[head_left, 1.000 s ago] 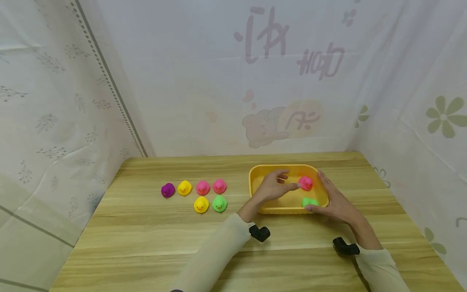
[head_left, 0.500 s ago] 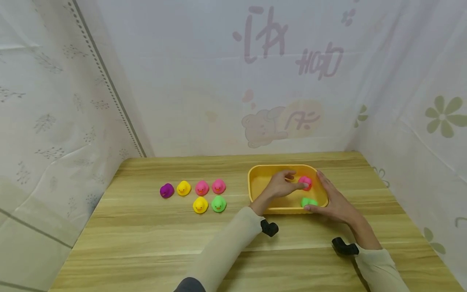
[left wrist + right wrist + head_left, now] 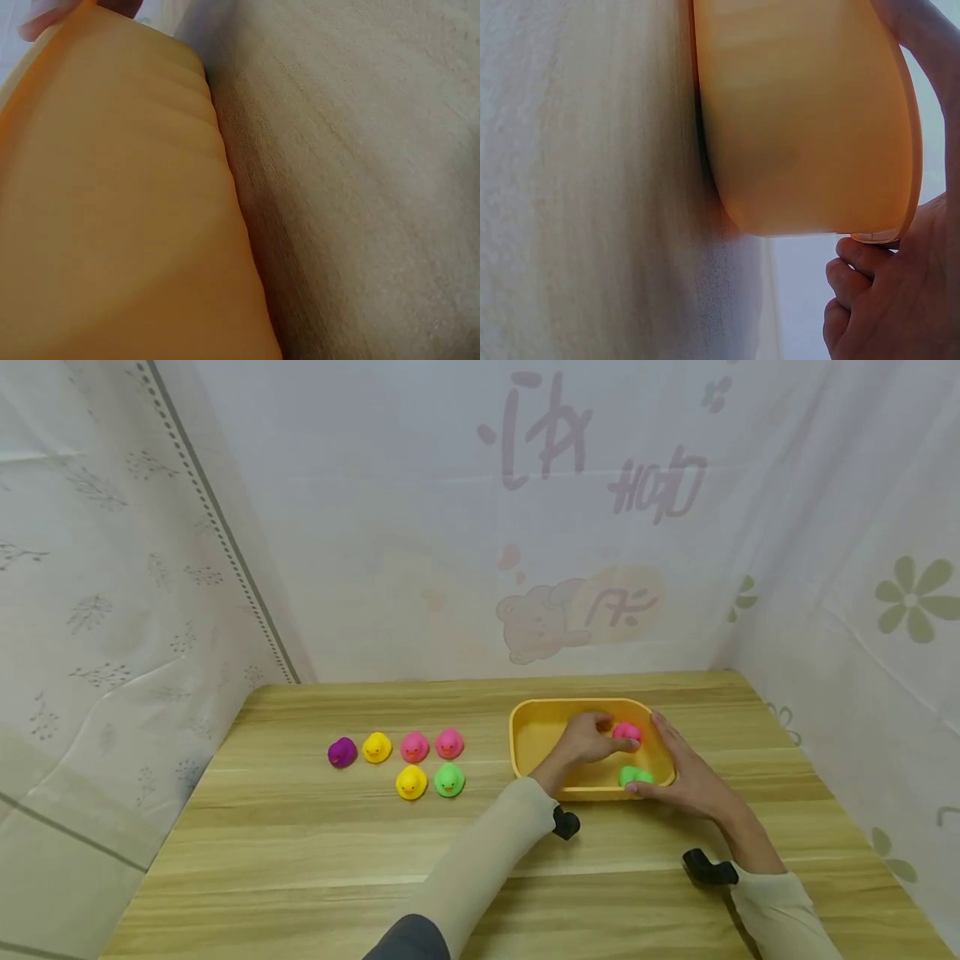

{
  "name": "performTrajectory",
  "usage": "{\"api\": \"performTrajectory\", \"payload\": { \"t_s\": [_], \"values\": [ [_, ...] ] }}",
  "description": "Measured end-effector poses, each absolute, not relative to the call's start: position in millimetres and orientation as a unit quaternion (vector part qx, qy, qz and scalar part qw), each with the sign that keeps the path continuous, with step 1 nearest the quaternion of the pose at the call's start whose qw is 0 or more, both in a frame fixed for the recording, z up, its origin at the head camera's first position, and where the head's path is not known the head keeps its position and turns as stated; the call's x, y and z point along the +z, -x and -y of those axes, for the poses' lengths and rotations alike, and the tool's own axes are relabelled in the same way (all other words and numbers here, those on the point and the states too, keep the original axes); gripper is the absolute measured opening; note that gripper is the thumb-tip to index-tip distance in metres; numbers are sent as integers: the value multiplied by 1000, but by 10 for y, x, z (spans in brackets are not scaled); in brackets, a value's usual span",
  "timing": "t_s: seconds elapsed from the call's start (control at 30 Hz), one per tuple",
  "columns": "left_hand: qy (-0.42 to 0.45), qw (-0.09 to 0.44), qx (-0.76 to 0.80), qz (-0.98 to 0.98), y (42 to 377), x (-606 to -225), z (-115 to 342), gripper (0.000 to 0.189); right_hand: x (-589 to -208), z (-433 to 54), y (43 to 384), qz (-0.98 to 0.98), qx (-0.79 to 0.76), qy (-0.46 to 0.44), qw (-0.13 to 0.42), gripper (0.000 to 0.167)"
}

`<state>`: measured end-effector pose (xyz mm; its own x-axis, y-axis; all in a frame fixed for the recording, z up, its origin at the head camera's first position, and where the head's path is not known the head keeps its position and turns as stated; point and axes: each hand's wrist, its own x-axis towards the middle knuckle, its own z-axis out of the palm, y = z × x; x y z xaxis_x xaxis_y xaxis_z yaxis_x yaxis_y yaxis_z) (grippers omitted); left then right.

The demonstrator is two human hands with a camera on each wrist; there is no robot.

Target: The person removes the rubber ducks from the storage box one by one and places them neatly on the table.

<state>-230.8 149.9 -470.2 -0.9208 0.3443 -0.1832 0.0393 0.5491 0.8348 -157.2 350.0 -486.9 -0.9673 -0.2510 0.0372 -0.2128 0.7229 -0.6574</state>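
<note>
A yellow-orange plastic basin (image 3: 528,743) stands at the right of the wooden table. Inside it my left hand (image 3: 587,740) pinches a pink rubber duck (image 3: 627,732), the thumb across its front and the fingers curled at its far side. By the basin's near right corner lies a green rubber duck (image 3: 635,775), partly covered by the rim. My right hand (image 3: 692,781) grips the basin's right end; its thumb lies over the near rim and its fingers run along the outer wall. In the right wrist view, fingertips (image 3: 851,277) curl under the rim.
Left of the basin several rubber ducks sit in two rows: purple (image 3: 342,752), yellow (image 3: 377,747) and pink (image 3: 415,747) ones behind, a yellow (image 3: 411,782) and a green one (image 3: 449,780) in front. A printed curtain (image 3: 420,527) encloses the table's back and sides.
My left hand has moved right inside the basin and closed its thumb and fingers on the pink duck. The right hand has stayed on the basin's end.
</note>
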Motion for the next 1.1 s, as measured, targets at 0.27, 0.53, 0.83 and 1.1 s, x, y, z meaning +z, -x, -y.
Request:
{"api": "performTrajectory", "payload": {
  "t_s": [0.27, 0.53, 0.83, 1.1],
  "values": [
    [-143, 130, 443, -876, 2302, -4748, -1582, 38, -4872, -3499, 1570, -928, -351, 124, 26, 124],
    [-159, 90, 386, -904, 2269, -4740, -1626, 34, -4890, -3501, 1571, -928, -351, 123, 23, 124],
    [-142, 104, 400, -900, 2260, -4728, -1609, 43, -4902, -3512, 1584, -928, -352, 122, 19, 125],
    [-113, 143, 454, -872, 2287, -4743, -1569, 37, -4893, -3506, 1574, -927, -356, 120, 25, 124]
  ]
}}
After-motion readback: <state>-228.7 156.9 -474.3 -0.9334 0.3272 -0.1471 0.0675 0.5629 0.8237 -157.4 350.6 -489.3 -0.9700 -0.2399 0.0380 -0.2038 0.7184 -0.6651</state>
